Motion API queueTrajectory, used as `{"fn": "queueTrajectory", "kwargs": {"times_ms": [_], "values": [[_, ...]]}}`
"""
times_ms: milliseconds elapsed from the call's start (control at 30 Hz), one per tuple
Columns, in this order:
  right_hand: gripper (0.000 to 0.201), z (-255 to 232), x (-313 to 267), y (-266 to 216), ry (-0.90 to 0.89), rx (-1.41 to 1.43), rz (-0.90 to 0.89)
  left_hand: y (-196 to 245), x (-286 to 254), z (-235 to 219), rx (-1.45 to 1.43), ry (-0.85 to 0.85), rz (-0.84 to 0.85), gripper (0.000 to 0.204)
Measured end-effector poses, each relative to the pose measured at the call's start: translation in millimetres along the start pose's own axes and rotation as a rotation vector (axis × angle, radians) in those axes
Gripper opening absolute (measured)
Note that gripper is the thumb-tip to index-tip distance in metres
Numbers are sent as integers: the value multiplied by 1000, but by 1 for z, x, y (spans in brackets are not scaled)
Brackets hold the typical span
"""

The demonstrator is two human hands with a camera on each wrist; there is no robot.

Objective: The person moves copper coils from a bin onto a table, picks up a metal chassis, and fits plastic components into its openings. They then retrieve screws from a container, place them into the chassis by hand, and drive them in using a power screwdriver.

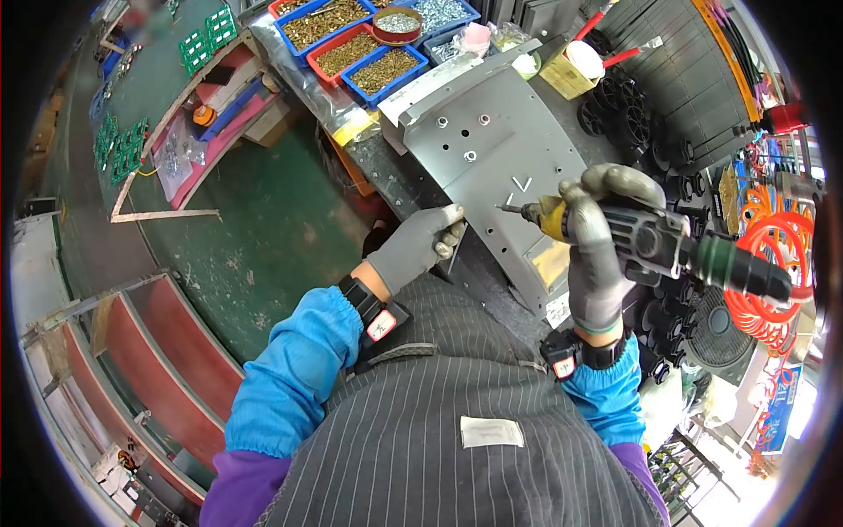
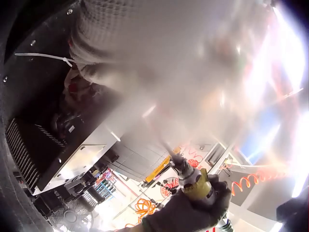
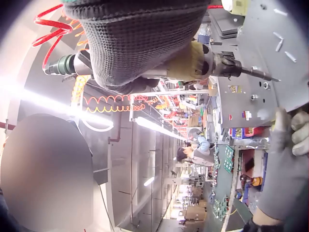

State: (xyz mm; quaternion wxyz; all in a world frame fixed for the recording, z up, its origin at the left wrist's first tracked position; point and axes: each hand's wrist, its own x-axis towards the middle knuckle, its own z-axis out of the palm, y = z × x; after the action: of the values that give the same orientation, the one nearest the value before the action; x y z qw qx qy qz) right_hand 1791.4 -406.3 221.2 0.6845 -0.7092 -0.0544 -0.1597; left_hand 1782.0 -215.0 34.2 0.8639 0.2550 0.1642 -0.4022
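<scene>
The right hand (image 1: 601,250), in a grey glove, grips a black power driver (image 1: 645,237) with a yellow collar; its bit points left over a grey metal panel (image 1: 527,132). At the panel's near left edge is the gloved left hand (image 1: 420,246), thumb along the edge and fingers curled beneath; whether it grips the edge is unclear. Small silver pins (image 3: 290,56) lie loose on the panel, near nuts set in its surface. In the left wrist view the driver (image 2: 195,186) is in the right hand (image 2: 193,212), while the near glove is blurred.
Blue and red trays (image 1: 384,70) of small brass and silver parts stand beyond the panel. A yellow box (image 1: 566,75) holds red-handled tools at the back. Right of the panel are black round parts (image 1: 625,114), a fan (image 1: 722,325) and a coiled red hose (image 1: 746,263).
</scene>
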Motion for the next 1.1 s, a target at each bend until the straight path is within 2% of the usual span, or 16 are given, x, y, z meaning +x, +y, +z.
{"fn": "queueTrajectory", "kwargs": {"times_ms": [67,100,200,333,433,533,733,933,1067,1100], "values": [[34,7,0,9,8,56,10,-2,1,4,15,33,26,16],[34,15,-2,4,47,180,97,-3,1,5,37,66,48,16],[34,15,0,15,14,157,91,-6,3,6,39,119,64,17],[34,16,-1,25,31,101,80,-6,4,8,22,96,78,17],[35,19,-2,25,44,182,141,-6,5,6,28,136,58,17],[36,19,-2,33,21,170,100,-6,5,5,80,111,83,18],[36,21,-5,30,12,177,156,-5,5,5,125,118,88,22],[33,21,-4,36,-4,109,88,-5,6,2,137,115,68,22],[33,27,-8,30,-8,104,130,-4,8,0,119,129,53,21],[33,27,-9,30,-53,19,105,-3,8,2,121,148,50,20]]}}
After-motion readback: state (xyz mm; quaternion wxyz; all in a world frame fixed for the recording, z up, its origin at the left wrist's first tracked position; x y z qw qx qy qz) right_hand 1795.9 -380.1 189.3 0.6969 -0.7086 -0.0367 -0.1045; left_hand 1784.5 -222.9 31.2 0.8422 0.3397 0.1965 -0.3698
